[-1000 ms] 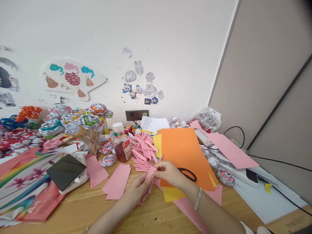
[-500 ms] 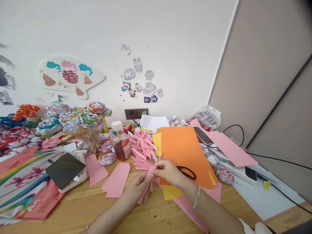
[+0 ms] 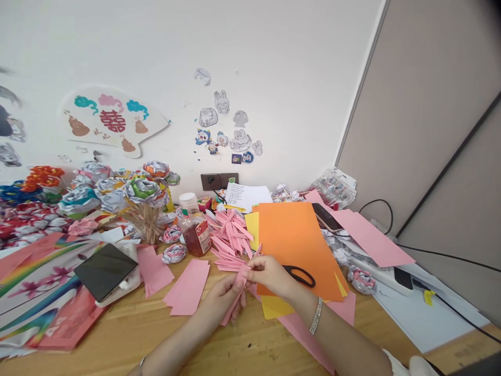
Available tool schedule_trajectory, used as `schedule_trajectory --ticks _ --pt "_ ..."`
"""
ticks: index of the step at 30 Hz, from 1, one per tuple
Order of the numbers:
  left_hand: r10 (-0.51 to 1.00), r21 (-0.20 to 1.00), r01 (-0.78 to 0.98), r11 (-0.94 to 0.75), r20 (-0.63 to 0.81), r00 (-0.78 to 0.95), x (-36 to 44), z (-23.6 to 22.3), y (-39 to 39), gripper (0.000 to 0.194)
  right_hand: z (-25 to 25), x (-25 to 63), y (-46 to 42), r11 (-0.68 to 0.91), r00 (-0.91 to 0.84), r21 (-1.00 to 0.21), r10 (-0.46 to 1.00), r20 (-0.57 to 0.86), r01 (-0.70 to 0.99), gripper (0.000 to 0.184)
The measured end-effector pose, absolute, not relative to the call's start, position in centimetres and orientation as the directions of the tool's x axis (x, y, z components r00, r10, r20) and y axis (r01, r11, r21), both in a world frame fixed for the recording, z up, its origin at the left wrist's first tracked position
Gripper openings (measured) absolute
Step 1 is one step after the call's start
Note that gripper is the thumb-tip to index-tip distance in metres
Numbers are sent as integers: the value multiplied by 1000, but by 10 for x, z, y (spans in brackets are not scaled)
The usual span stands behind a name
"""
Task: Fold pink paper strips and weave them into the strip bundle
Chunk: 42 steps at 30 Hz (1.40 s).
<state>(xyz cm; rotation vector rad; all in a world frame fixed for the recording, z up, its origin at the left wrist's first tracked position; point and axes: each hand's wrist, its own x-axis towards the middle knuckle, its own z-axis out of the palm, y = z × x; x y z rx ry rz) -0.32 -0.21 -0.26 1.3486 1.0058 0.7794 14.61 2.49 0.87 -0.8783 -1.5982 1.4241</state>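
A wooden table (image 3: 211,355) stands against a white wall (image 3: 305,78), much of its top covered with paper. The left hand (image 3: 227,295) pinches a pink paper strip (image 3: 228,315) between thumb and fingers, its lower end poking out below them; the right hand (image 3: 266,271) grips the upper end with thumb and fingertips. The strip should be very light, stiff enough to keep a crease, yet easily bent or torn; its ends or folded edges look the best hold.

Just beyond the fingertips, a pile of folded pink strips (image 3: 235,235) crowds the working space. An orange sheet (image 3: 293,235) lies by the right hand, with a black scissors handle (image 3: 309,273) near the wrist. Flat pink pieces (image 3: 190,290) rest left of the hands, and a bottle (image 3: 195,235) stands beside the pile, likely the main thing to avoid knocking.
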Motion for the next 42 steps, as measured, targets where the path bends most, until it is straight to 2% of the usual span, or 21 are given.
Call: schedule_trajectory --ticks 17,23,30,33,42 --pt "902 992 98 75 -110 418 -4 -9 2 32 18 145 20 49 -367 -996 930 17 79 23" --pt "911 993 93 77 -108 399 -1 -6 1 35 10 145 22 86 -377 -994 925 52 74 24" --pt "892 980 99 171 -197 407 -1 0 0 37 -5 145 30 191 -339 -974 931 139 125 24" --pt "878 971 137 195 -235 417 -3 6 -2 38 -2 147 29 179 -375 -978 918 127 107 23" --pt "866 942 249 224 -310 392 -4 14 -1 38 4 146 27 133 -330 -980 941 77 149 22"
